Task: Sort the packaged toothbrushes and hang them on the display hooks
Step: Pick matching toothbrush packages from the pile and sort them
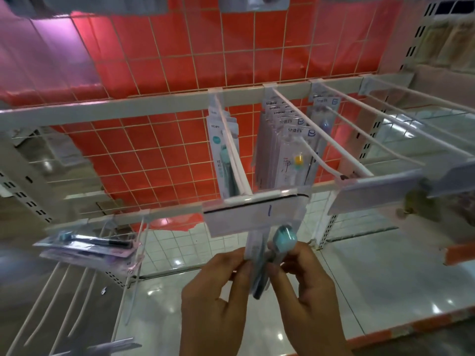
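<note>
White wire grid (164,160) over red backing carries crossbar (128,105). Hooks (318,129) jut from bar toward camera. Left hook: packs (223,150), teal brush. Next hook: thick row of clear packs (288,147), front one with yellow brush. Third hook: one pack (326,116) near bar. Lower-left hooks (77,286): loose packs (87,246) lying flat across them. Tags (254,217) at hook tips.

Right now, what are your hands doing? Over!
Left hand and right hand both pinch toothbrush packs. Packs below price tag holder, not hung. Holder blocks hook tip.
</note>
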A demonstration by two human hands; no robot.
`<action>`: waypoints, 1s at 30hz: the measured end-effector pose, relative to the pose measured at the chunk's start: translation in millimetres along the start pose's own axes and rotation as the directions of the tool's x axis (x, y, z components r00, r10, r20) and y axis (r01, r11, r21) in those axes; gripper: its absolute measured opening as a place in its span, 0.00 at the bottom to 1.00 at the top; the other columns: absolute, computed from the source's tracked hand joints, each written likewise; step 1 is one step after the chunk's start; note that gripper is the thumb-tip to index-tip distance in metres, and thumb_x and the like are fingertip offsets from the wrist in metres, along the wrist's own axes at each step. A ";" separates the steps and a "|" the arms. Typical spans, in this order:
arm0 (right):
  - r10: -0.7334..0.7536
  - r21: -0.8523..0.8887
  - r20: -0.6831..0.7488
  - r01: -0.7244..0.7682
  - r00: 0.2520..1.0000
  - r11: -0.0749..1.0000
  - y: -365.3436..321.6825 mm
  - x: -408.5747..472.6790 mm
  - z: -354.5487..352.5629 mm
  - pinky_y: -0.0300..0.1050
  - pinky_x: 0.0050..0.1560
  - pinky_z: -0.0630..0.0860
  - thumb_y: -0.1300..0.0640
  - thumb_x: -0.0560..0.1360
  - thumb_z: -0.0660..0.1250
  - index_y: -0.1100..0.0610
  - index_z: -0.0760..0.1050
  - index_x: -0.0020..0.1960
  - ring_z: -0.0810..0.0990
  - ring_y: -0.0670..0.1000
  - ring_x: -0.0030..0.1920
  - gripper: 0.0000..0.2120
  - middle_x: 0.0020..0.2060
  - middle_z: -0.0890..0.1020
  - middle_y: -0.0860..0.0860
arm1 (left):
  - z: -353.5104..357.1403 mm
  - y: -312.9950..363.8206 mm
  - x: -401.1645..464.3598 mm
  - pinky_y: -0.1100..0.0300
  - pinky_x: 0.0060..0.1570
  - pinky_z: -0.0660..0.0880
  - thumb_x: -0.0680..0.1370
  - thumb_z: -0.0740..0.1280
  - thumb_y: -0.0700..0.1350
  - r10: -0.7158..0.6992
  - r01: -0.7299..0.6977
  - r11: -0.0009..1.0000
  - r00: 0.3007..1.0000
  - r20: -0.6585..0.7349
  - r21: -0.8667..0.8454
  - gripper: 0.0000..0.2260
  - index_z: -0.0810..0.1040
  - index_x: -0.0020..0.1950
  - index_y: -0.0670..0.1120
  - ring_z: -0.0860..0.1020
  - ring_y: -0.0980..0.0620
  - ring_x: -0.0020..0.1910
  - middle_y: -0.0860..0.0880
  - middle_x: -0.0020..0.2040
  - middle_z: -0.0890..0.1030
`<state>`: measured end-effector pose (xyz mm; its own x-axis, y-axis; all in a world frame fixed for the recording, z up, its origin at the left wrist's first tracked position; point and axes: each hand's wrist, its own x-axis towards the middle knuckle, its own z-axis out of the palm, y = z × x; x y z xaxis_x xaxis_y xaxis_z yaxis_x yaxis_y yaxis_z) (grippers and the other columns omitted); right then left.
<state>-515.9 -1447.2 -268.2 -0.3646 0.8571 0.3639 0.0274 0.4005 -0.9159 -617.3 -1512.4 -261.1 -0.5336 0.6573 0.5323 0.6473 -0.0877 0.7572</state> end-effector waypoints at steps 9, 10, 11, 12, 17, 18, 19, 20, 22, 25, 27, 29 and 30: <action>-0.045 -0.071 0.018 0.046 0.999 0.996 7.5 -4.5 6.0 0.26 0.43 0.72 0.45 0.70 0.62 0.41 0.73 0.53 0.78 0.40 0.45 0.12 0.46 0.80 0.40 | -0.3 -0.4 -11.2 0.79 0.41 0.72 0.72 0.65 0.60 -0.091 0.084 0.994 0.991 -0.097 -0.077 0.09 0.76 0.50 0.73 0.81 0.68 0.41 0.70 0.43 0.80; -0.027 -0.058 0.015 0.028 1.000 0.998 8.2 -3.2 6.3 0.27 0.43 0.72 0.45 0.70 0.62 0.42 0.74 0.53 0.79 0.42 0.45 0.12 0.45 0.80 0.40 | 0.5 -1.5 -9.6 0.80 0.41 0.72 0.73 0.64 0.63 -0.096 0.090 0.994 0.991 -0.089 -0.068 0.07 0.76 0.50 0.73 0.81 0.68 0.41 0.71 0.44 0.80; -0.011 -0.050 0.014 0.012 1.000 0.999 8.4 -1.6 6.5 0.28 0.42 0.73 0.44 0.70 0.62 0.43 0.75 0.52 0.79 0.43 0.44 0.12 0.44 0.80 0.40 | 1.5 -3.1 -8.2 0.80 0.41 0.72 0.73 0.64 0.63 -0.105 0.100 0.993 0.991 -0.082 -0.067 0.07 0.77 0.50 0.72 0.81 0.68 0.41 0.71 0.44 0.80; -0.001 -0.051 0.013 0.002 1.000 0.999 8.4 0.4 7.2 0.29 0.42 0.73 0.44 0.70 0.61 0.44 0.76 0.52 0.79 0.44 0.44 0.13 0.44 0.80 0.40 | 2.3 -5.2 -6.9 0.80 0.41 0.72 0.73 0.64 0.62 -0.121 0.116 0.991 0.989 -0.082 -0.065 0.08 0.77 0.50 0.69 0.81 0.68 0.41 0.70 0.45 0.80; 0.010 -0.074 0.031 -0.008 0.999 0.997 14.0 9.0 14.2 0.28 0.43 0.73 0.41 0.70 0.60 0.50 0.77 0.55 0.78 0.44 0.45 0.19 0.43 0.81 0.42 | 5.4 -18.8 -3.5 0.80 0.41 0.72 0.72 0.67 0.53 -0.201 0.199 0.980 0.976 -0.081 -0.031 0.06 0.81 0.47 0.62 0.80 0.66 0.44 0.68 0.48 0.80; 0.012 -0.076 0.037 -0.009 0.999 0.997 16.1 10.3 15.5 0.28 0.43 0.73 0.40 0.71 0.59 0.51 0.77 0.55 0.78 0.44 0.45 0.21 0.44 0.81 0.43 | 6.4 -19.9 -2.1 0.80 0.41 0.71 0.71 0.67 0.50 -0.203 0.202 0.979 0.975 -0.092 -0.020 0.07 0.80 0.44 0.64 0.80 0.67 0.44 0.69 0.47 0.79; 0.008 -0.077 0.043 -0.005 0.999 0.997 18.0 11.5 16.6 0.28 0.44 0.73 0.40 0.71 0.59 0.53 0.77 0.55 0.78 0.43 0.46 0.21 0.45 0.81 0.44 | 7.1 -20.6 -0.9 0.81 0.41 0.70 0.71 0.66 0.48 -0.198 0.198 0.980 0.976 -0.095 -0.005 0.10 0.78 0.45 0.65 0.80 0.68 0.44 0.70 0.46 0.79; 0.002 -0.078 0.043 0.001 0.999 0.997 19.6 12.7 17.6 0.28 0.45 0.73 0.41 0.71 0.59 0.54 0.77 0.55 0.78 0.43 0.47 0.21 0.45 0.81 0.44 | 7.4 -21.2 0.5 0.81 0.41 0.70 0.71 0.66 0.47 -0.194 0.196 0.981 0.977 -0.092 0.007 0.11 0.76 0.46 0.65 0.79 0.68 0.44 0.71 0.45 0.79; -0.004 -0.071 0.039 0.007 0.999 0.997 20.8 15.1 18.2 0.26 0.45 0.72 0.43 0.72 0.60 0.55 0.78 0.53 0.77 0.42 0.46 0.20 0.44 0.81 0.44 | 8.1 -21.2 3.9 0.81 0.42 0.69 0.72 0.67 0.48 -0.178 0.181 0.983 0.980 -0.089 0.018 0.09 0.77 0.44 0.65 0.79 0.69 0.44 0.72 0.43 0.79; -0.014 -0.074 0.025 0.016 1.000 0.997 21.6 16.4 18.8 0.24 0.44 0.70 0.44 0.72 0.60 0.53 0.77 0.51 0.77 0.41 0.46 0.16 0.42 0.80 0.44 | 8.3 -23.7 5.3 0.81 0.43 0.69 0.72 0.65 0.54 -0.169 0.170 0.985 0.981 -0.098 0.002 0.06 0.81 0.45 0.59 0.79 0.69 0.44 0.70 0.44 0.80; -0.027 -0.086 0.019 0.028 0.999 0.996 22.4 14.6 20.1 0.23 0.43 0.70 0.43 0.72 0.60 0.54 0.77 0.50 0.77 0.40 0.46 0.17 0.42 0.81 0.45 | 8.2 -26.9 3.2 0.81 0.43 0.70 0.72 0.65 0.55 -0.175 0.175 0.985 0.979 -0.108 -0.004 0.08 0.81 0.47 0.56 0.80 0.67 0.45 0.68 0.46 0.80; -0.026 -0.089 0.020 0.028 0.999 0.996 23.3 13.2 21.9 0.22 0.44 0.69 0.42 0.71 0.59 0.57 0.78 0.50 0.76 0.39 0.47 0.21 0.42 0.81 0.47 | 7.6 -28.9 1.6 0.80 0.43 0.71 0.71 0.63 0.57 -0.173 0.174 0.985 0.977 -0.126 -0.010 0.11 0.79 0.51 0.57 0.80 0.65 0.45 0.67 0.47 0.80; -0.020 -0.082 0.028 0.022 0.999 0.996 24.7 12.6 23.3 0.22 0.46 0.70 0.41 0.70 0.59 0.58 0.78 0.50 0.76 0.38 0.48 0.23 0.42 0.82 0.48 | 7.3 -30.1 0.7 0.80 0.43 0.71 0.71 0.62 0.58 -0.171 0.171 0.985 0.976 -0.135 -0.013 0.12 0.77 0.53 0.58 0.81 0.64 0.45 0.66 0.47 0.80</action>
<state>-541.5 -1434.0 -290.2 -0.3907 0.8397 0.3771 0.0953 0.4444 -0.8908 -633.2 -1503.9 -286.3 -0.7053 0.5551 0.4409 0.5392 0.0163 0.8420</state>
